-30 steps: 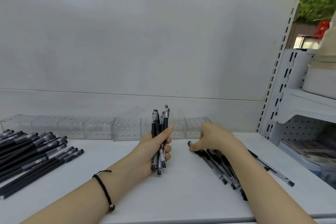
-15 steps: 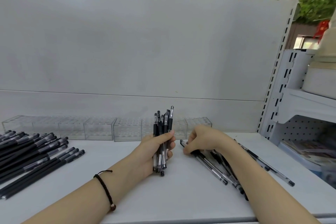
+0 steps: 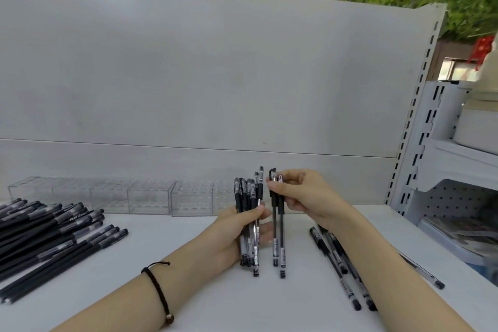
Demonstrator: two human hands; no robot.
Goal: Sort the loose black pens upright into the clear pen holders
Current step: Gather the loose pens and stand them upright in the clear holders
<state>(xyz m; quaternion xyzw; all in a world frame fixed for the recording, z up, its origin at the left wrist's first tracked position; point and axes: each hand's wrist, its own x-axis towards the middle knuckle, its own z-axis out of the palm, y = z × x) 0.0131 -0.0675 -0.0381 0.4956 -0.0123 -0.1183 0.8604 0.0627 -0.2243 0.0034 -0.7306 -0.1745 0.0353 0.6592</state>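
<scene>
1. Lying nearest on the bench (image 3: pixel 242 304): four loose pens (image 3: pixel 336 267) on the right, and a pile (image 3: pixel 48 237) too dense to count on the left.
2. Left hand (image 3: pixel 231 237) is gripping a bundle (image 3: pixel 249 213) of roughly six upright. Right hand (image 3: pixel 304 197) fingers (image 3: pixel 285 182) are pinching two pens (image 3: pixel 278 237) at the caps. They look light, stiff and slick, so mid-barrel holds are probably safest.
3. Clear pen holders (image 3: pixel 151 197) are standing empty behind.

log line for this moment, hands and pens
left hand: grips upright pen bundle | right hand: pinches two pens beside bundle | clear pen holders: no pens seen inside | loose pens: lying on table
</scene>
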